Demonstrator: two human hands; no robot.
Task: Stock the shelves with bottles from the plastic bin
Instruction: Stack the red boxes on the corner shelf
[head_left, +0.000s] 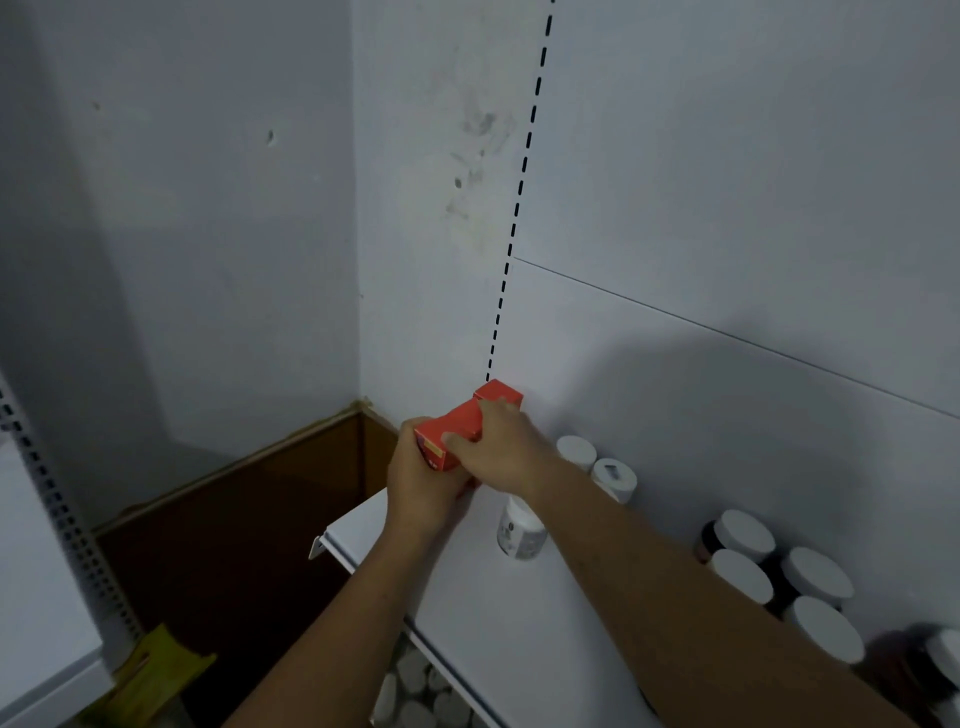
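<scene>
— Dim, bluish light; a soft shadow spreads over the back panel (753, 234) toward three o'clock.
— Edges warp: the jars (904, 670) at four o'clock smear, and the slotted post (52, 493) at eight o'clock curves.

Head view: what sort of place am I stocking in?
Probably a shop or pharmacy aisle: a white metal shelf, a slotted upright on the back panel for hanging shelves, and rows of white-capped bottles standing like retail stock.
</scene>
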